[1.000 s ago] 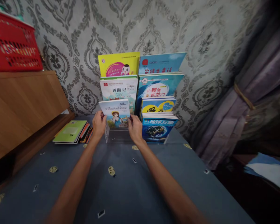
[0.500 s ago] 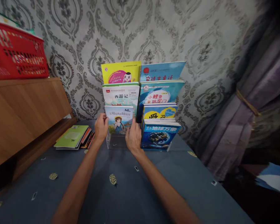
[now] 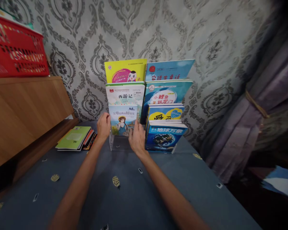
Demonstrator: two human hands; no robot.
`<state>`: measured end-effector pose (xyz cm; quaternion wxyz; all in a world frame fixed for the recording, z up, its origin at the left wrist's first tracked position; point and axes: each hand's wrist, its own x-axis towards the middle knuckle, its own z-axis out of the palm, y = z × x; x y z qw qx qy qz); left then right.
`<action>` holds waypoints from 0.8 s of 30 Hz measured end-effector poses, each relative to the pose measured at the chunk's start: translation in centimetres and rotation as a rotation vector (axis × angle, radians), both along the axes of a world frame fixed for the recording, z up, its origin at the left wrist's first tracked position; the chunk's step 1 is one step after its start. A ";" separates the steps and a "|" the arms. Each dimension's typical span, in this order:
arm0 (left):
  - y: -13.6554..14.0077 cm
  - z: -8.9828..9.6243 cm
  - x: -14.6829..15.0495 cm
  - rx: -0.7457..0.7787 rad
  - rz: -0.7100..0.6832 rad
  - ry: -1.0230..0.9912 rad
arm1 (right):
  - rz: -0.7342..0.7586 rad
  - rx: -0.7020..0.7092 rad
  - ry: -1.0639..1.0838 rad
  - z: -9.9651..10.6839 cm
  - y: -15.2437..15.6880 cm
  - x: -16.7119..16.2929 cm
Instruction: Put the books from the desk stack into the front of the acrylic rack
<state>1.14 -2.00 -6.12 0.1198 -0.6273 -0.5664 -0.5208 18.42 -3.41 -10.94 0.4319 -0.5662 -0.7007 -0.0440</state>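
Yellow-hat book (image 3: 122, 116): here it is, standing cover-out at the front of the left column, in the clear stand (image 3: 121, 144).
Left hand (image 3: 103, 128): right at the book's left edge, fingers bent; whether they pinch, I can't tell.
Right hand (image 3: 137, 138): over the lower right edge, fingers pointing up; grip or mere touch, can't tell.
Left column: behind, the white book (image 3: 118, 91), then the yellow book (image 3: 127, 67) at the back.
Right column: the Earth book (image 3: 164, 139) leads, just beside the right hand.
Far left: a book pile (image 3: 74, 138) lies flat; a red basket (image 3: 20, 48) tops the wooden cabinet (image 3: 28, 108).
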 end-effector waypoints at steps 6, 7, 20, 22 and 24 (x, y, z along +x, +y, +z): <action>0.1 0.8 -0.4 -0.047 0.023 0.045 | 0.022 0.000 -0.023 0.1 0.2 0.3; 0.0 0.8 -0.4 -0.048 0.022 0.046 | 0.025 0.004 -0.023 0.1 0.3 0.3; -0.6 0.3 -0.5 -0.076 -0.032 0.013 | 0.027 0.081 0.066 -0.8 0.5 -0.2; -0.6 0.3 -0.4 -0.073 -0.030 0.015 | 0.025 0.078 0.068 -0.8 0.5 -0.2; -0.7 0.2 -0.4 -0.066 -0.021 0.016 | 0.024 0.073 0.062 -0.7 0.5 -0.2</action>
